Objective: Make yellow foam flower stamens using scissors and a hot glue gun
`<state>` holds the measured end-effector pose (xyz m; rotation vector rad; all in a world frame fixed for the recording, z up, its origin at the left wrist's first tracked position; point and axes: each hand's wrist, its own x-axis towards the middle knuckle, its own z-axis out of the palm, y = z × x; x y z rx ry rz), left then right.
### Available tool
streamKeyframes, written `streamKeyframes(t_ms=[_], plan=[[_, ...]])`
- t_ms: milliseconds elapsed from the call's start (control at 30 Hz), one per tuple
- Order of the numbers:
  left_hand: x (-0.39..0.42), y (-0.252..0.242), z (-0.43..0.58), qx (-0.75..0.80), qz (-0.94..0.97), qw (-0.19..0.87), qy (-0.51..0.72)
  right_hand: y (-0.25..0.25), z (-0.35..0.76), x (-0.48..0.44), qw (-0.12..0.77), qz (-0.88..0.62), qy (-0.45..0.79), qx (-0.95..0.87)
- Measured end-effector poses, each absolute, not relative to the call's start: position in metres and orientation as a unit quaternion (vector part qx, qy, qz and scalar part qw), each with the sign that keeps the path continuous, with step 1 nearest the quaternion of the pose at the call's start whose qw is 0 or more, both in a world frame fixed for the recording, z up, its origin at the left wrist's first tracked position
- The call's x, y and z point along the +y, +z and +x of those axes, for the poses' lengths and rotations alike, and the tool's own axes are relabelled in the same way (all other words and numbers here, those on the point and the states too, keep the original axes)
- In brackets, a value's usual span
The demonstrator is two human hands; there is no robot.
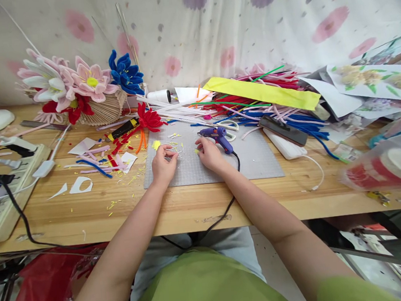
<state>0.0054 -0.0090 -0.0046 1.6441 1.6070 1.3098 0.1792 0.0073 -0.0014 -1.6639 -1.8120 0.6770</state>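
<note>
My left hand is over the left part of the grey cutting mat, its fingers curled in toward the thumb. What they hold, if anything, is too small to make out. Beside its fingertips lie small white, stamen-like pieces, and a yellow fuzzy piece sits just beyond the knuckles. Facing it, my right hand is closed, with a tiny yellow piece at its fingertips. A purple glue gun lies right behind that hand, its cord running down over the table edge.
A red pipe-cleaner flower and a black-yellow cutter lie behind the mat. Pipe cleaners and a yellow strip are heaped at the back. A phone lies right, a power strip left, finished flowers back left.
</note>
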Motion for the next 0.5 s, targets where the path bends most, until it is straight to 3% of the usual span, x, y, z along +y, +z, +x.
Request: streamKeyframes(t_ms=[233,500], plan=[[-0.007,-0.006,0.012,0.57,0.578,0.269,0.518,-0.001,0.168,0.011,0.466,-0.527,0.539,-0.463],[-0.002,-0.013,0.018,0.52,0.468,0.398,0.593,0.012,0.156,0.007,0.507,-0.482,0.64,-0.318]])
